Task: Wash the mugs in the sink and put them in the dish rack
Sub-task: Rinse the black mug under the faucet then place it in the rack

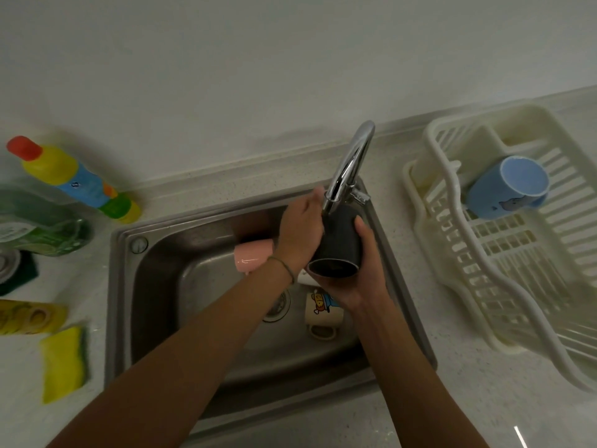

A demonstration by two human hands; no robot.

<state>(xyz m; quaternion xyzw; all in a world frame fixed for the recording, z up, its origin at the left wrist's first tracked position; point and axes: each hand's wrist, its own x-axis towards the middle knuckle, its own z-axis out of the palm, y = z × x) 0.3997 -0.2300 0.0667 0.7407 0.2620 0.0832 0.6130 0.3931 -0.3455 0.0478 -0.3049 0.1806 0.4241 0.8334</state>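
A dark grey mug (339, 244) is tilted under the chrome tap (349, 163) above the steel sink (151, 273), its mouth facing me. My right hand (355, 282) grips it from below and from the right side. My left hand (302, 227) lies against its left side, fingers reaching up beside the spout. A pink mug (252, 257) lies on its side in the sink behind my left wrist. A cream mug with a cartoon print (323, 313) sits in the basin under my right hand. A blue mug (507, 189) lies in the white dish rack (484, 279).
On the left counter stand a yellow bottle with a red cap (71, 179), a green detergent bottle (38, 221), a yellow sponge (63, 360) and a yellow packet (29, 316). The sink drain (277, 305) is partly hidden by my left arm. A wall rises behind the counter.
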